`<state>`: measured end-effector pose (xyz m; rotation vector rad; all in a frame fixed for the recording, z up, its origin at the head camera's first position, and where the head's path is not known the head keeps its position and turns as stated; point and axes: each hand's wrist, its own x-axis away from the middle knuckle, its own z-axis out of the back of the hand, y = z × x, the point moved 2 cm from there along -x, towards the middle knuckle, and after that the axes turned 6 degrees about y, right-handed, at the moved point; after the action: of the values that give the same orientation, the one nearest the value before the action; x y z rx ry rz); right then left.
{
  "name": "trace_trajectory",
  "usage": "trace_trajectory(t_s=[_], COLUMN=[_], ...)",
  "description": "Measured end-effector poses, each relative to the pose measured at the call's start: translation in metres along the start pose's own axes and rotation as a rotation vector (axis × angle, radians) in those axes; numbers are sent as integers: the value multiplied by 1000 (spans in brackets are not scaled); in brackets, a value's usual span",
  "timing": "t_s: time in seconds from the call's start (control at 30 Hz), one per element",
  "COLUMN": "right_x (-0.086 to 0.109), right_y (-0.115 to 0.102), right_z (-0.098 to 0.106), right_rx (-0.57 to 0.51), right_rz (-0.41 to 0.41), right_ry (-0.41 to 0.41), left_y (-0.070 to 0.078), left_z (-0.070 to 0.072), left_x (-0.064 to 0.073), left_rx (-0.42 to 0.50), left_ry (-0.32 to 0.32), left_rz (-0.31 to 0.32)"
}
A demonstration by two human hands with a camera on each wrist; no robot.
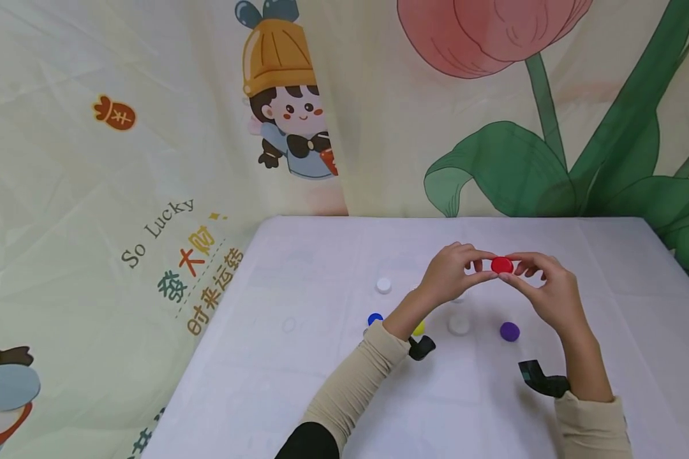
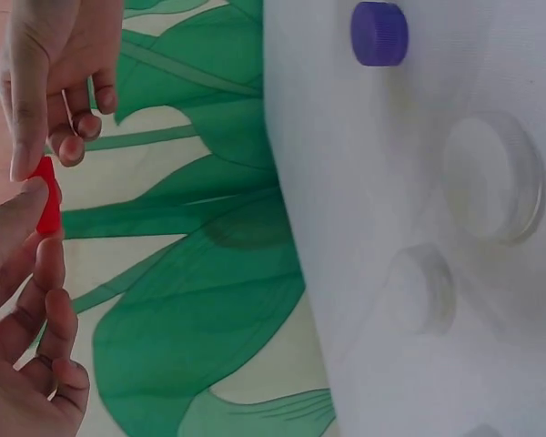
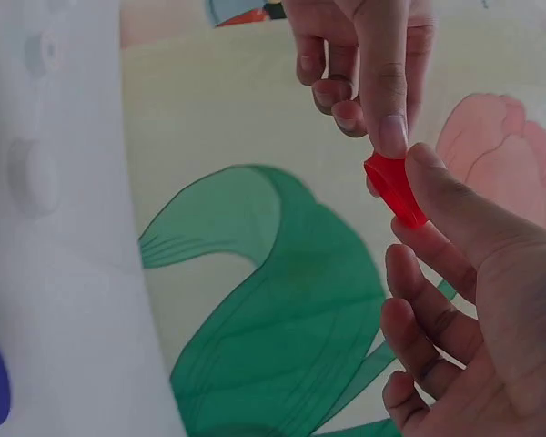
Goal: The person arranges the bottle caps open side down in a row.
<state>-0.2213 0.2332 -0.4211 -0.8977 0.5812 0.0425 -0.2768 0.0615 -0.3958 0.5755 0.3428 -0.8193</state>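
Note:
Between my two hands, raised above the far part of the table, is a red bottle cap (image 1: 502, 265). My left hand (image 1: 449, 273) pinches one side of it with thumb and fingertips. From the other side my right hand (image 1: 551, 294) pinches the same cap. The right wrist view shows the red cap (image 3: 397, 189) tilted, with its hollow side partly visible. In the left wrist view, the red cap (image 2: 48, 196) appears edge-on between the thumbs and fingers. Beneath the hands lie a purple cap (image 1: 510, 331) and a whitish translucent cap (image 1: 459, 325).
On the white-covered table (image 1: 252, 382) lie a white cap (image 1: 383, 285), a blue cap (image 1: 375, 318) and a yellow cap (image 1: 418, 328); the left forearm overlaps the last two. Another pale cap (image 2: 421, 289) shows in the left wrist view. A printed cloth (image 1: 379, 159) hangs behind.

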Motion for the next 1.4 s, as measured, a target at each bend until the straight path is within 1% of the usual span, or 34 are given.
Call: trace_trajectory(t_s=[0.07,0.13,0.2,0.27,0.3,0.37,0.47,0.57,0.7,0.77,0.87,0.97,1.07,1.17,1.27,1.4], right_x=[-1,-2,-2,-1,0,3,7,11,16,17,20,22,24,26,28,29], right_y=[23,59,93,126,139,150,147,127,95,86,85,91,95,98,102,103], right_z=[-6,-17,-29,-40,-45,-49,-49,-43,-34,-31,-31,-34,-36,-38,-39,-39], right_rx=[10,46,119,168,188,206,220,227,201,188,186,187,181,184,205,235], right_rz=[-24,-52,-70,-87,-98,-111,-134,-157,-204,-217,-214,-197,-191,-208,-223,-216], right_ry=[0,4,-2,-2,-7,-21,-55,-97,-152,-178,-209,-220,-229,-254,-273,-270], left_y=[-2,-5,-7,-10,-11,-14,-17,-18,-17,-15,-13,-11,-11,-11,-12,-13], left_z=[-10,-20,-30,-40,-45,-54,-68,-78,-88,-92,-97,-101,-105,-110,-115,-120], left_x=[-4,-7,-9,-10,-11,-12,-14,-14,-15,-15,-13,-12,-10,-9,-8,-7], left_rx=[-12,-30,-49,-71,-82,-96,-130,-182,-280,-317,-352,-377,-408,-434,-458,-481], left_ry=[-33,-69,-111,-157,-180,-225,-283,-322,-345,-355,-374,-388,-392,-402,-407,-399], left_rz=[20,38,61,88,100,120,130,139,158,176,207,226,220,210,201,189])
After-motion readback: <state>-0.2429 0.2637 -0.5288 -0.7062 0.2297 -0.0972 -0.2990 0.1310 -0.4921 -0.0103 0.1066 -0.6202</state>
